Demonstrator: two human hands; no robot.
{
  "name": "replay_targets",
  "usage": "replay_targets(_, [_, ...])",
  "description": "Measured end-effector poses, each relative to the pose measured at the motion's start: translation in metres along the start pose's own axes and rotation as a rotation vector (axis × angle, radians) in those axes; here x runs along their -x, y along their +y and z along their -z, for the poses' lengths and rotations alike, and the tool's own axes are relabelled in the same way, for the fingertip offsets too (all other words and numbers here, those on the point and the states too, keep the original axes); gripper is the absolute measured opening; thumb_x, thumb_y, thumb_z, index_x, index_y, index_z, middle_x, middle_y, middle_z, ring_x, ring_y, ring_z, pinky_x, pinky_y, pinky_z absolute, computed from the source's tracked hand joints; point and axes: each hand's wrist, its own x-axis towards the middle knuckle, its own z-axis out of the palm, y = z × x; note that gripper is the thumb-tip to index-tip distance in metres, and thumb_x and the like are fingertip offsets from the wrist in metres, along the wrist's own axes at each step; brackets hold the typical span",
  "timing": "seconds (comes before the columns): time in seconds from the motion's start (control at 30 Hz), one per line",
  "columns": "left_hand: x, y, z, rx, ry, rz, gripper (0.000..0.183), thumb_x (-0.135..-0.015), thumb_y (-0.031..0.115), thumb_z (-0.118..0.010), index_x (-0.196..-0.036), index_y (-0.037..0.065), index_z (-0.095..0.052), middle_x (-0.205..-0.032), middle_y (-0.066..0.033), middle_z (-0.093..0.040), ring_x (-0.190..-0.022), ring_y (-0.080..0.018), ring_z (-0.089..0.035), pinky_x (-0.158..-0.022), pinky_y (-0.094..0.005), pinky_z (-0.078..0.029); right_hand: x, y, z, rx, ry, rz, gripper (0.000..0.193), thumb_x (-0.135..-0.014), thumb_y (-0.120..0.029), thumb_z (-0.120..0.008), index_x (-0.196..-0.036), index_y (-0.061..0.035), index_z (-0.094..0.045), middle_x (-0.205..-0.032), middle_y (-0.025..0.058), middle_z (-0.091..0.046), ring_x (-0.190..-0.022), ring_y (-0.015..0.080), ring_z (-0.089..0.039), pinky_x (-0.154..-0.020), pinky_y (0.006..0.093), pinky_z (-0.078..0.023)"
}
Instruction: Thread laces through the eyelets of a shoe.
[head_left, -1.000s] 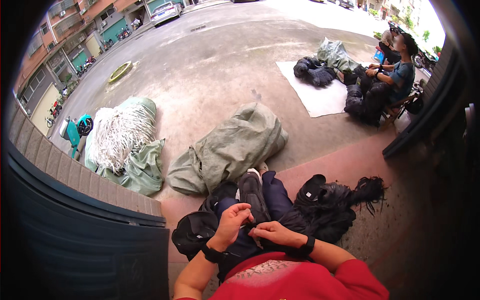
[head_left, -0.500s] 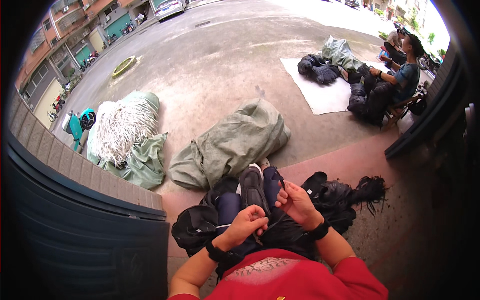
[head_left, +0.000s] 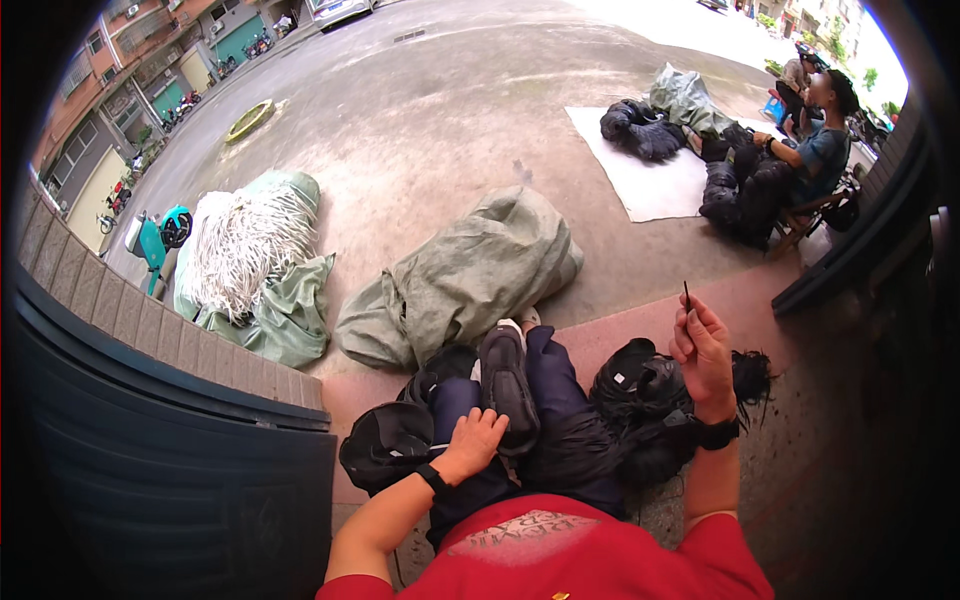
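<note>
On my lap, between my knees, lies a long black padded piece shaped like a shoe (head_left: 508, 385), with a pale edge at its far end. My left hand (head_left: 474, 446) curls its fingers over the near left side of it; the thumb is hidden. Raised to the right, away from my lap, my right hand (head_left: 704, 352) pinches a thin black stick-like thing (head_left: 687, 294) that points upward. What this is exactly is too small to tell. A rounded black piece (head_left: 388, 440) with an opening sits by my left thigh.
Black pieces with loose strands (head_left: 645, 400) are heaped at my right. A grey-green sack (head_left: 470, 275) lies ahead. White strands (head_left: 250, 240) pile on a green sack at left. A dark door (head_left: 180, 450) stands left; a person (head_left: 815, 155) sits far right among black bundles.
My right hand has swung up and right, away from my left hand, with the thin black thing in its pinch. My left hand has moved slightly left, onto the shoe-shaped piece.
</note>
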Motion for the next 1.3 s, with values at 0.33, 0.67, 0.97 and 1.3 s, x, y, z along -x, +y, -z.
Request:
replay_targets(0.33, [-0.020,-0.009,-0.005,-0.094,-0.055,-0.295,0.037,-0.061,0.024,-0.065,-0.092,0.012,-0.048,-0.080,-0.0012,-0.049,-0.079,-0.0186,-0.046,-0.062,-0.0313,-0.035,0.019,0.088,-0.017,0.137,-0.059,-0.345,0.016,-0.088,-0.010,-0.045,-0.100,-0.0006,-0.050,-0.067,-0.0020,-0.046,-0.047,0.0031,-0.035,-0.041,0.0159,-0.027])
replay_targets(0.67, [-0.028,0.015,-0.018,-0.326,0.071,-0.382,0.012,-0.069,0.019,-0.050,-0.076,0.009,-0.050,-0.068,-0.0018,-0.049,-0.071,-0.0163,-0.045,-0.058,-0.0293,-0.032,0.003,0.143,-0.019,0.467,-0.165,-0.477,0.022,-0.085,-0.017,-0.051,-0.099,-0.0014,-0.057,-0.070,0.0000,-0.057,-0.054,0.0031,-0.046,-0.048,0.0165,-0.037])
replay_targets(0.97, [-0.020,0.022,-0.019,-0.199,0.073,-0.253,0.011,-0.068,0.016,-0.052,-0.076,0.008,-0.053,-0.069,-0.0041,-0.049,-0.073,-0.0191,-0.046,-0.059,-0.0304,-0.035,-0.006,0.221,-0.009,1.063,-0.299,-0.191,0.022,-0.077,-0.020,-0.053,-0.081,0.0002,-0.060,-0.074,0.0169,-0.060,-0.072,0.0290,-0.059,-0.066,0.0355,-0.045])
replay_targets(1.3, [-0.062,-0.052,-0.002,0.332,0.258,0.247,0.012,-0.073,0.013,-0.059,-0.080,0.003,-0.061,-0.081,-0.0120,-0.059,-0.079,-0.0294,-0.052,-0.071,-0.0356,-0.042,-0.037,0.242,-0.032,1.418,-0.379,-0.116,0.022,-0.077,-0.017,-0.047,-0.077,-0.0002,-0.061,-0.081,0.0213,-0.059,-0.079,0.0361,-0.058,-0.070,0.0423,-0.046])
